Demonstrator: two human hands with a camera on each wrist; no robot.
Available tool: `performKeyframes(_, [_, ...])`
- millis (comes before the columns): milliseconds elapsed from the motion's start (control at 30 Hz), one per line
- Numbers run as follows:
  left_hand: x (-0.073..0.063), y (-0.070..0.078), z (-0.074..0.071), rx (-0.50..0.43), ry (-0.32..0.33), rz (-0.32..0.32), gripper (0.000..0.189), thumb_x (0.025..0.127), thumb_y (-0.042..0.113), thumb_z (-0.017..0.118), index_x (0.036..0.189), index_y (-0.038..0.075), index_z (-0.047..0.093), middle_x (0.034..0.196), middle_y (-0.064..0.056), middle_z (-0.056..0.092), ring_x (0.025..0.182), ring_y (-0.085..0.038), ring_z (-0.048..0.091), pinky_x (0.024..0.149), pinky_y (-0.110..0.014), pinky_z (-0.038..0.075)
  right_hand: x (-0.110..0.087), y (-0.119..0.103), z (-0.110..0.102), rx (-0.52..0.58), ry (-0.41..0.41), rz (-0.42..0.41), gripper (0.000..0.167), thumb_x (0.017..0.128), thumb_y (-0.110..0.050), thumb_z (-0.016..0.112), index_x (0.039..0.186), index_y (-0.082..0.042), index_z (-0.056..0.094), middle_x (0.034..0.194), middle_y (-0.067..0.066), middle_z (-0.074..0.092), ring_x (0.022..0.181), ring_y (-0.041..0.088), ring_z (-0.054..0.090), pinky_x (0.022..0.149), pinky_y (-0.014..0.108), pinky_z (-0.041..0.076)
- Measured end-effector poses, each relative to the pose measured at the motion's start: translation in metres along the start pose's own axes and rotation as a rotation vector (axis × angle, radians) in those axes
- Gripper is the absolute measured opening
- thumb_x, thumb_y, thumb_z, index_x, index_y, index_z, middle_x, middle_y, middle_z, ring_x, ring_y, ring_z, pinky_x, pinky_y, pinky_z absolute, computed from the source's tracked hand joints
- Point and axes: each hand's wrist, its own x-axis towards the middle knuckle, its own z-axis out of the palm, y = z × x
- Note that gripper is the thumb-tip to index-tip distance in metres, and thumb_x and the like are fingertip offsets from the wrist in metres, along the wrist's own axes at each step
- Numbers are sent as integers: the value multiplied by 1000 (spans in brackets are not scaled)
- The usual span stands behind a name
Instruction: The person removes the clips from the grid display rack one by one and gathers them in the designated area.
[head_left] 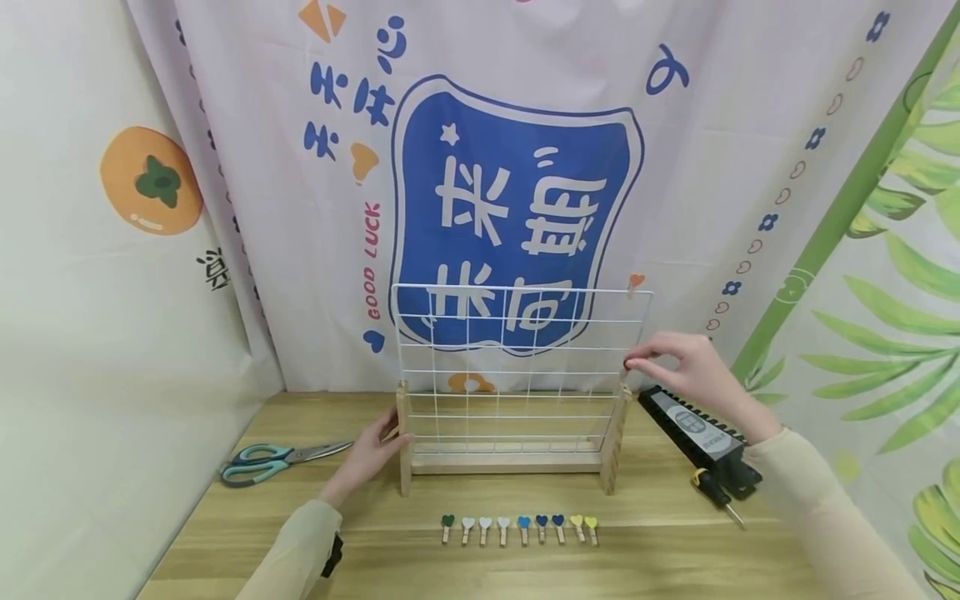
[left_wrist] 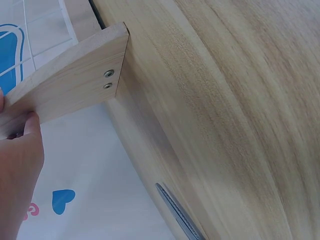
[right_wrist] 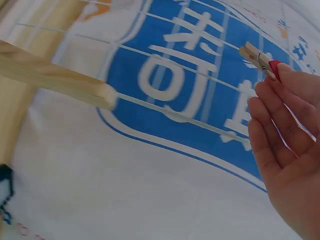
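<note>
A white wire grid stands upright in a wooden stand. My left hand grips the stand's left side post, thumb on its outer face and fingertips partly out of frame in the left wrist view. Between thumb and fingertips, my right hand pinches a small wooden clothespin with a red end, beside the grid's right edge. Another clothespin, topped by an orange heart, is clipped at the grid's upper right corner. In front of the stand lies a row of heart clothespins in green, white, blue and yellow.
Scissors with teal handles lie left of the stand. To the right are a black and grey case and a yellow-black screwdriver. Behind the wooden table hangs a printed cloth.
</note>
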Motion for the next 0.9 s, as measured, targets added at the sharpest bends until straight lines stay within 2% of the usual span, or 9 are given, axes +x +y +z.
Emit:
performKeyframes(200, [0,0,0,2,4,17,70,97,9,62,151,-14,23,156,-35,28,144,-49,32,116,-53,36,-41,7,32,52,-50,93,16,83,-6,78,92,-19,77,84,-5,75,77,-3,66,69,11,55])
performKeyframes(333, [0,-2,0,3,7,24,69,97,8,62,151,-13,24,155,-35,29,143,-49,33,115,-53,38,-68,7,53,100,-120,174,9,85,-12,77,91,-19,76,83,-7,74,76,-6,64,65,20,59])
performKeyframes(467, [-1,-3,2,-5,8,30,69,97,7,62,151,-14,24,155,-35,29,143,-49,34,115,-53,38,-93,5,74,165,-236,260,6,87,-16,74,93,-15,76,84,-7,75,76,-4,64,67,21,60])
performKeyframes(667, [-1,-3,3,6,12,35,70,97,8,62,151,-13,24,155,-35,29,143,-49,34,115,-53,38,-128,6,102,280,-395,369,13,92,-24,70,93,-13,77,85,-7,76,74,-5,64,66,16,58])
performKeyframes(900, [0,-2,1,17,12,25,69,97,9,62,151,-12,24,155,-34,30,143,-49,34,114,-54,38,-160,10,129,398,-419,389,12,93,-20,69,88,-11,77,80,-3,76,70,-7,60,58,14,53])
